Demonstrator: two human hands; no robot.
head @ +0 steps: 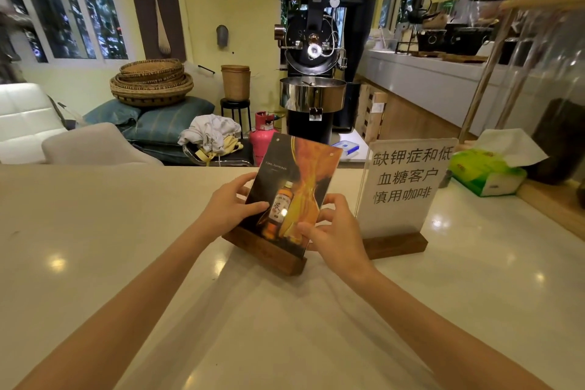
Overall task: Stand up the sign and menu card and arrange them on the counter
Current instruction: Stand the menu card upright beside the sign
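The menu card, a glossy panel showing a whisky bottle on dark and orange, stands tilted in its dark wooden base on the pale counter. My left hand grips the card's left edge, thumb on its front. My right hand holds its lower right edge. To the right stands the sign, a clear panel with black Chinese characters, upright in its own wooden base, touched by neither hand.
A green tissue pack lies at the counter's right, next to a wooden frame and glass case. Beyond the counter stand a black coffee roaster, a pink gas cylinder, stacked baskets and chairs.
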